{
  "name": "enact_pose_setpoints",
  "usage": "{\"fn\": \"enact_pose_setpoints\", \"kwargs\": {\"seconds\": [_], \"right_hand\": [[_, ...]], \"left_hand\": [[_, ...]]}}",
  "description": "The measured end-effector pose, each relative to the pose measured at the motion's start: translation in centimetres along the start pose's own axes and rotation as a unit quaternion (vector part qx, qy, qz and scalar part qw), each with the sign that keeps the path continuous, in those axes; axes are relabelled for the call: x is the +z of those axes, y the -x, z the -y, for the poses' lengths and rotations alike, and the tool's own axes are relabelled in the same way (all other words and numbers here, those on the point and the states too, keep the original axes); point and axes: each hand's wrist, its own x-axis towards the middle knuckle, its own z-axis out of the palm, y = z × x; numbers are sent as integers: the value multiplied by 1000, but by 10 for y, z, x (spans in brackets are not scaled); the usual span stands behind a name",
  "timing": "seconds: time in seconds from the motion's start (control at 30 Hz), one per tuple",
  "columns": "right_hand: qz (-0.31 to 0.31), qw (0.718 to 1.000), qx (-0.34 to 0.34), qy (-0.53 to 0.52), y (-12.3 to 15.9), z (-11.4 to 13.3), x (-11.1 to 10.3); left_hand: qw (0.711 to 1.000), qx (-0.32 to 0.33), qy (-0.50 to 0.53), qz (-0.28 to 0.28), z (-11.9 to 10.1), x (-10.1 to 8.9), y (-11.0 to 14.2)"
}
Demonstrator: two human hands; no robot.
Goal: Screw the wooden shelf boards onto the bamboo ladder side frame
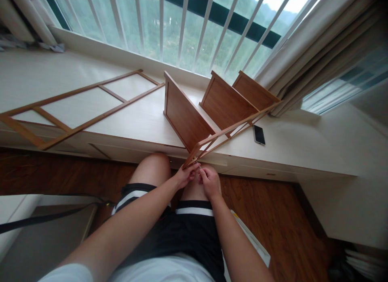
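Observation:
A partly assembled wooden shelf unit (224,130) lies on its side on the white window ledge, one ladder-like side frame joined to several brown shelf boards (184,112). The near end of that frame juts over the ledge edge above my knees. My left hand (186,175) is closed around this end. Right beside it, my right hand (209,180) is closed in a pinch at a small, thin, shiny piece by the frame's end; its kind is too small to tell. A second wooden side frame (106,113) lies flat to the left, one end overhanging the ledge.
A black phone (258,135) lies on the ledge (303,140) right of the shelf unit. Barred windows and curtains (318,47) stand behind. Below is a dark wood floor (260,209), with a white object partly hidden under my right arm and a dark strap (54,216) at left.

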Motion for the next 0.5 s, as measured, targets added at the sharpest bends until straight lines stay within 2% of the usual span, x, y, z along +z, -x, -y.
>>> {"fn": "enact_pose_setpoints", "kwargs": {"seconds": [0.3,0.5], "right_hand": [[-7,1000,-5,1,2,7,-3],[-38,999,-25,22,1,7,-3]], "left_hand": [[1000,8,1,-13,3,1,1],[1000,3,-3,-12,2,0,0]]}}
